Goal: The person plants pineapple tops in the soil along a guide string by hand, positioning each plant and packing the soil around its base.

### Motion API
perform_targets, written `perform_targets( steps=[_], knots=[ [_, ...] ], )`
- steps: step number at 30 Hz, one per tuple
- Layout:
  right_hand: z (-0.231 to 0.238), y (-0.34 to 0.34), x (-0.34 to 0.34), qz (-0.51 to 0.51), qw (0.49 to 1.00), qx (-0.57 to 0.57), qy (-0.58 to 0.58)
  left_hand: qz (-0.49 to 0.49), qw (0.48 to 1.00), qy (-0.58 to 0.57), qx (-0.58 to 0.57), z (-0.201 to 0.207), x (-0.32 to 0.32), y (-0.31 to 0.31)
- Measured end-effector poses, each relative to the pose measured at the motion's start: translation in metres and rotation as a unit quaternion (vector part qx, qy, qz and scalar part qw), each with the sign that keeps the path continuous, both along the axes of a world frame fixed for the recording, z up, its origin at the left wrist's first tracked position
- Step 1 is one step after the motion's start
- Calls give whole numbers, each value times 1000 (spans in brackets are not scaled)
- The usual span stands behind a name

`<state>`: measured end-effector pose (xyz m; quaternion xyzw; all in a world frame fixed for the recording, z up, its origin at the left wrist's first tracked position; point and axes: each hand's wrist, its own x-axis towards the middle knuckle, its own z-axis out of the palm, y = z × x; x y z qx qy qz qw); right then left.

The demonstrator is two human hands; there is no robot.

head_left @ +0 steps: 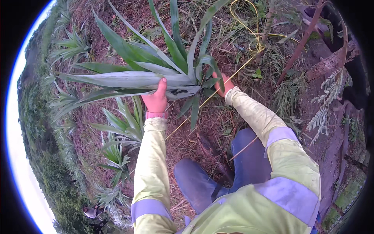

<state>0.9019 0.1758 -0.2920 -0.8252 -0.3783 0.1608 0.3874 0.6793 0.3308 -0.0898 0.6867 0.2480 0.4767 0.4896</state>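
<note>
Over strawy ground [181, 146], left hand [156, 99] clamps leaves [120, 79]; right hand [224, 85] at plant base [198, 83], grip unclear.

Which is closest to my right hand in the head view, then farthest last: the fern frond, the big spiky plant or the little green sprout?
1. Big spiky plant: the right hand is at its base.
2. Little green sprout: just right of that hand.
3. Fern frond: farther off to the right.

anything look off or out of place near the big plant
One thing: the yellow cord runs straight past the large plant, yet beyond the right hand it curls into loose, untidy loops. Nothing looks spilled.
</note>
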Motion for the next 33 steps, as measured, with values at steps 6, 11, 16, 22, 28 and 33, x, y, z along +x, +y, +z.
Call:
perform_targets(
  steps=[6, 11, 16, 22, 28, 33],
  knots=[
    [-3, 26, -36, 134, 953, -154, -223, 14, 999, 37, -23, 0, -25, 0],
    [-29, 32, -32, 131, 934, -203, -264, -15, 1000, 22, -16, 6, -2, -20],
    [-16, 31, -23, 143, 917, -268, -257, -43, 999, -16, -17, 9, 15, -19],
    [82, -63, -63, 260, 922, -284, -41, -187, 965, 183, 4, 31, -49, 8],
    [203, -8, -129, 65, 981, 123, -138, -90, 989, 25, -113, -2, -79, 23],
    [158, 84, -109, 84, 957, 264, -84, -112, 987, 56, -105, 28, -10, -24]
  ],
)
